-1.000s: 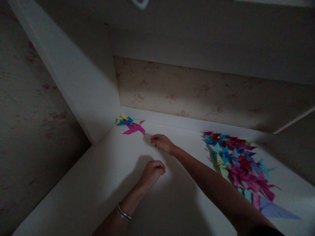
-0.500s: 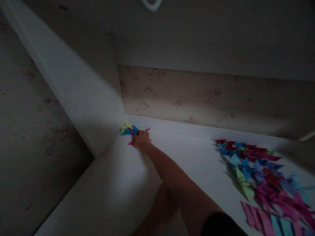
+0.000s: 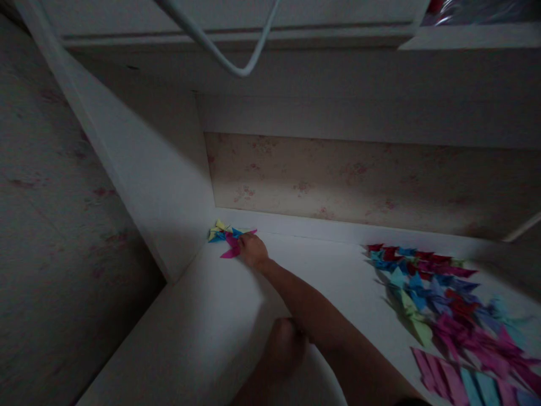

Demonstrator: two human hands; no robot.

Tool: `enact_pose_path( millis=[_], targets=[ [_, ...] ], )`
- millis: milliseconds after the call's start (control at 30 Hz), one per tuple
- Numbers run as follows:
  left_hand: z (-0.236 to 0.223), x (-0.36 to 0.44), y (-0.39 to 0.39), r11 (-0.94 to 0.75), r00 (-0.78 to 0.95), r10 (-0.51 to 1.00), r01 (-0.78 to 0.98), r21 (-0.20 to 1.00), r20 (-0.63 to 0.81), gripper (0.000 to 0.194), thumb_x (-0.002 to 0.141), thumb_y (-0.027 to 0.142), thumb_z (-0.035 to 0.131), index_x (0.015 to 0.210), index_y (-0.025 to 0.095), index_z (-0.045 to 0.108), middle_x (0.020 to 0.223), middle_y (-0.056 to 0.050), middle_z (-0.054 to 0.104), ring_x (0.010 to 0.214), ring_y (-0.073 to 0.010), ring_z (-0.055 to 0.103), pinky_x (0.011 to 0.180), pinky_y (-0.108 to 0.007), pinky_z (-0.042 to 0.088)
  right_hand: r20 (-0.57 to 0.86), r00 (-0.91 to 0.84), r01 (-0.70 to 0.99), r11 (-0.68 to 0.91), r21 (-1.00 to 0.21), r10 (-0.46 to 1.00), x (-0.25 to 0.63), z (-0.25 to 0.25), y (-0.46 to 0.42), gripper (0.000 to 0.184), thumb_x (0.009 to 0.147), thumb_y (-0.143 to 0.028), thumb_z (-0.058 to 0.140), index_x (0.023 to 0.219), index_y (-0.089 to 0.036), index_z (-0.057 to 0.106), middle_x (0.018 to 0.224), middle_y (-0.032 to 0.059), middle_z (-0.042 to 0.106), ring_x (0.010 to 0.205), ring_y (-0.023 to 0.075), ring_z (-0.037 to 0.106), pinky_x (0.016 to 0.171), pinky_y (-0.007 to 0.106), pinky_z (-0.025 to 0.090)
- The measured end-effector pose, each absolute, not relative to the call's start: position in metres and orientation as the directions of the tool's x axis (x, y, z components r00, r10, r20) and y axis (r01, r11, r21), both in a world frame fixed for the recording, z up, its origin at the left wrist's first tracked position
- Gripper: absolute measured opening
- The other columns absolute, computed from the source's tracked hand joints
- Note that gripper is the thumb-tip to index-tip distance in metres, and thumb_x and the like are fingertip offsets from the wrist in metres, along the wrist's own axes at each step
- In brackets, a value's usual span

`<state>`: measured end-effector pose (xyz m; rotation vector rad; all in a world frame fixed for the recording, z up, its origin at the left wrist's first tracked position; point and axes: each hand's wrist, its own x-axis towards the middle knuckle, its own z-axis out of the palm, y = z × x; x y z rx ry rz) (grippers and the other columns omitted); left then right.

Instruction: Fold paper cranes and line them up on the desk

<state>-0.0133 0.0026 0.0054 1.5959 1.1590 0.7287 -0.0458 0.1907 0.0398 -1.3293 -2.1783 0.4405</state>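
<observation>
In the far left corner of the white desk surface lies a small cluster of folded paper cranes. My right hand reaches to it, its fingers closed at the edge of a pink paper crane. Yellow and blue paper cranes lie just beyond, against the corner. Nearer to me, my left hand is closed in a dim, blurred fist below my right forearm; whatever it may hold is hidden.
Rows of colourful paper cranes stretch along the right side. In front of them lie flat folded pink and teal papers. A white side panel borders the left, a shelf overhangs, and a pale cable hangs above.
My right hand has drawn slightly right, its fingers now curled rather than spread over the cluster, exposing more of the pink crane. The view has tilted up a little.
</observation>
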Motion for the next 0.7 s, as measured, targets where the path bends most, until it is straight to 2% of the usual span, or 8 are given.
enact_pose_path(
  millis=[100, 233, 300, 367, 433, 500, 600, 700],
  targets=[
    [0.006, -0.012, 0.002, -0.070, 0.295, 0.955, 0.301, 0.951, -0.023, 0.025, 0.066, 0.007, 0.043, 0.065, 0.014, 0.067, 0.066, -0.003, 0.067, 0.065, -0.0161, 0.060, 0.061, -0.023, 0.041, 0.331, -0.270, 0.605, 0.427, -0.672, 0.904, -0.006, 0.040, 0.163, 0.022, 0.088, -0.030, 0.049, 0.092, -0.021, 0.069, 0.097, 0.0046, 0.069, 0.088, 0.0186, 0.062, 0.080, 0.028, 0.043],
    [0.004, -0.012, 0.002, -0.079, 0.240, 0.971, 0.282, 0.956, 0.009, 0.023, 0.066, 0.011, 0.043, 0.065, 0.015, 0.066, 0.062, 0.000, 0.061, 0.061, -0.0136, 0.054, 0.058, -0.022, 0.037, 0.336, -0.096, 0.474, 0.340, -0.812, 0.937, 0.070, 0.029, 0.106, 0.024, 0.085, -0.036, 0.051, 0.090, -0.019, 0.067, 0.084, 0.0029, 0.069, 0.076, 0.0167, 0.063, 0.069, 0.026, 0.047],
    [0.004, -0.013, 0.002, -0.085, 0.227, 0.974, 0.262, 0.961, 0.024, 0.019, 0.066, 0.014, 0.045, 0.064, 0.015, 0.064, 0.061, 0.001, 0.059, 0.061, -0.0133, 0.052, 0.059, -0.022, 0.036, 0.298, 0.015, 0.366, 0.272, -0.890, 0.954, 0.108, 0.025, 0.071, 0.023, 0.082, -0.038, 0.055, 0.085, -0.018, 0.064, 0.079, 0.0027, 0.068, 0.072, 0.0162, 0.061, 0.065, 0.026, 0.046],
    [0.003, -0.013, 0.002, -0.086, 0.225, 0.974, 0.266, 0.960, 0.025, 0.016, 0.067, 0.017, 0.047, 0.064, 0.016, 0.063, 0.060, 0.001, 0.057, 0.061, -0.0136, 0.051, 0.059, -0.022, 0.035, 0.182, 0.124, 0.155, 0.162, -0.974, 0.975, 0.141, 0.024, 0.036, 0.020, 0.075, -0.038, 0.064, 0.079, -0.018, 0.062, 0.073, 0.0010, 0.065, 0.067, 0.0153, 0.059, 0.062, 0.025, 0.044],
    [0.002, -0.013, 0.002, -0.093, 0.232, 0.972, 0.283, 0.955, 0.026, 0.015, 0.068, 0.020, 0.049, 0.066, 0.016, 0.063, 0.061, 0.001, 0.057, 0.062, -0.0142, 0.051, 0.059, -0.023, 0.035, 0.052, 0.173, -0.054, 0.062, -0.997, 0.983, 0.165, 0.025, 0.003, 0.021, 0.069, -0.036, 0.071, 0.075, -0.018, 0.061, 0.069, -0.0005, 0.064, 0.066, 0.0147, 0.057, 0.062, 0.025, 0.042],
    [0.000, -0.013, 0.002, -0.109, 0.241, 0.970, 0.292, 0.950, 0.037, 0.015, 0.069, 0.022, 0.050, 0.069, 0.017, 0.064, 0.064, 0.001, 0.060, 0.064, -0.0153, 0.053, 0.060, -0.023, 0.036, -0.021, 0.181, -0.169, 0.010, -0.986, 0.983, 0.181, 0.025, -0.023, 0.022, 0.065, -0.034, 0.074, 0.073, -0.018, 0.061, 0.068, -0.0006, 0.063, 0.067, 0.0149, 0.057, 0.065, 0.026, 0.043],
    [-0.001, -0.012, -0.001, -0.129, 0.223, 0.973, 0.295, 0.947, 0.063, 0.016, 0.069, 0.024, 0.052, 0.073, 0.017, 0.065, 0.067, 0.000, 0.063, 0.068, -0.0171, 0.056, 0.063, -0.025, 0.039, -0.049, 0.178, -0.283, 0.004, -0.959, 0.983, 0.193, 0.019, -0.046, 0.023, 0.063, -0.033, 0.077, 0.071, -0.018, 0.062, 0.070, 0.0009, 0.064, 0.068, 0.0157, 0.058, 0.067, 0.028, 0.045],
    [0.003, -0.011, -0.009, -0.132, 0.159, 0.984, 0.304, 0.944, 0.086, 0.015, 0.070, 0.026, 0.054, 0.073, 0.017, 0.066, 0.069, 0.000, 0.064, 0.070, -0.0177, 0.057, 0.063, -0.025, 0.040, -0.017, 0.208, -0.333, 0.055, -0.941, 0.978, 0.194, 0.008, -0.056, 0.023, 0.064, -0.034, 0.076, 0.072, -0.017, 0.062, 0.065, 0.0005, 0.063, 0.062, 0.0146, 0.057, 0.062, 0.027, 0.044]
  ],
)
